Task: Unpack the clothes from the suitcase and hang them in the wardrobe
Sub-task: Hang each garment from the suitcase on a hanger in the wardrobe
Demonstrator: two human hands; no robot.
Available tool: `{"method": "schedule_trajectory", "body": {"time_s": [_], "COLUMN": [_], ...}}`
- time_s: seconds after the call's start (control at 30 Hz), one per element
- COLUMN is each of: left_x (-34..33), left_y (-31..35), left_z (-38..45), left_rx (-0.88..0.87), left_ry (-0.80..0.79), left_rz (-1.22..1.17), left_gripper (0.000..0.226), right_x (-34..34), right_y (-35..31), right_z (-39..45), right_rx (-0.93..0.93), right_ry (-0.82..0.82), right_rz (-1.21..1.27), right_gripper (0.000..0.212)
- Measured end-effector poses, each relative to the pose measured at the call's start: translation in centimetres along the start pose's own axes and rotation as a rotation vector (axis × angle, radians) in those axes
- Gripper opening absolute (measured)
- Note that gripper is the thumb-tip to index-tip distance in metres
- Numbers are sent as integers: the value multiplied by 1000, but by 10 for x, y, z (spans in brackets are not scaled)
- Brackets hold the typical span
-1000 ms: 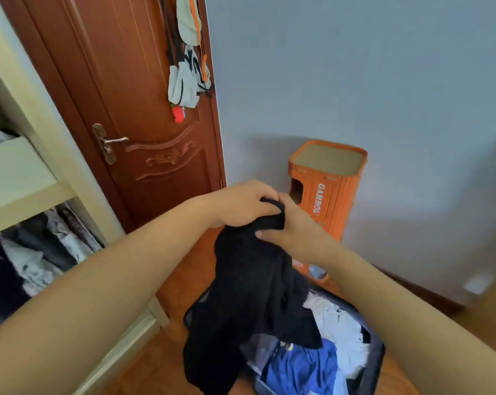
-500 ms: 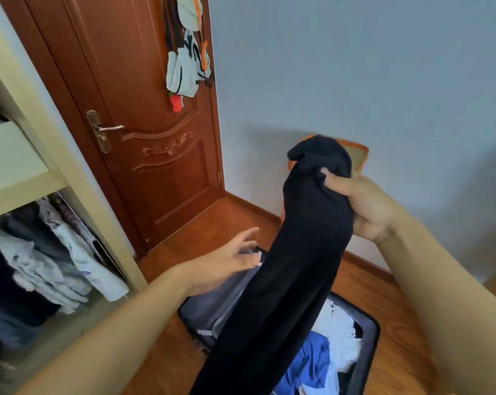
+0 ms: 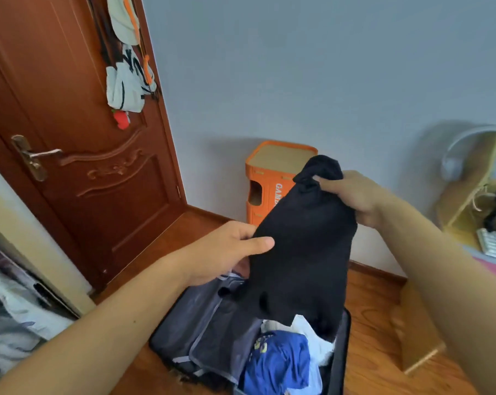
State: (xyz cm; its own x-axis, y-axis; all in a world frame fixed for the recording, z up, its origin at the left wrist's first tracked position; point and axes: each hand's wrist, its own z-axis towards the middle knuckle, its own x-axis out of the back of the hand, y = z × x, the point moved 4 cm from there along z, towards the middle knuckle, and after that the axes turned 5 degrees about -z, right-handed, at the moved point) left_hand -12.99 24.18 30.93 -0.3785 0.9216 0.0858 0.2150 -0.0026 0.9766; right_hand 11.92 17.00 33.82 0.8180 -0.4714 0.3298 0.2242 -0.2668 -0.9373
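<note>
my left hand (image 3: pixel 226 252) has come back to pinch the black garment's (image 3: pixel 303 252) edge (it had let go), my right hand (image 3: pixel 352 195) gripping the bunched top, so i can spread it.

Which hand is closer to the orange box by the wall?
The right hand. It holds up the black garment just in front of the orange box, while the left hand pinches the cloth lower, nearer the suitcase.

Brown door (image 3: pixel 78 155), hanging bags (image 3: pixel 127 78), orange bin (image 3: pixel 272 178) — grey wall (image 3: pixel 298 67)
</note>
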Motion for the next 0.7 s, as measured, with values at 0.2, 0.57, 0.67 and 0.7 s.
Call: {"method": "schedule_trajectory", "body": {"time_s": [0.2, 0.57, 0.67, 0.7], "left_x": [-16, 42, 64, 65], "left_y": [29, 29, 34, 34], "left_z": [34, -6, -31, -38], "left_rx": [146, 123, -36, -78], "left_ry": [259, 712, 786, 731], "left_rz": [-539, -322, -246, -205], "left_gripper": [27, 24, 15, 20], "right_x": [-15, -111, -113, -117], "right_y": [-11, 67, 25, 9], "right_z": [-28, -62, -68, -67], "right_rx": [240, 158, 324, 385], "right_ry": [461, 65, 22, 15], "right_rz": [-206, -74, -68, -89], "right_gripper": [50, 21, 27, 28]}}
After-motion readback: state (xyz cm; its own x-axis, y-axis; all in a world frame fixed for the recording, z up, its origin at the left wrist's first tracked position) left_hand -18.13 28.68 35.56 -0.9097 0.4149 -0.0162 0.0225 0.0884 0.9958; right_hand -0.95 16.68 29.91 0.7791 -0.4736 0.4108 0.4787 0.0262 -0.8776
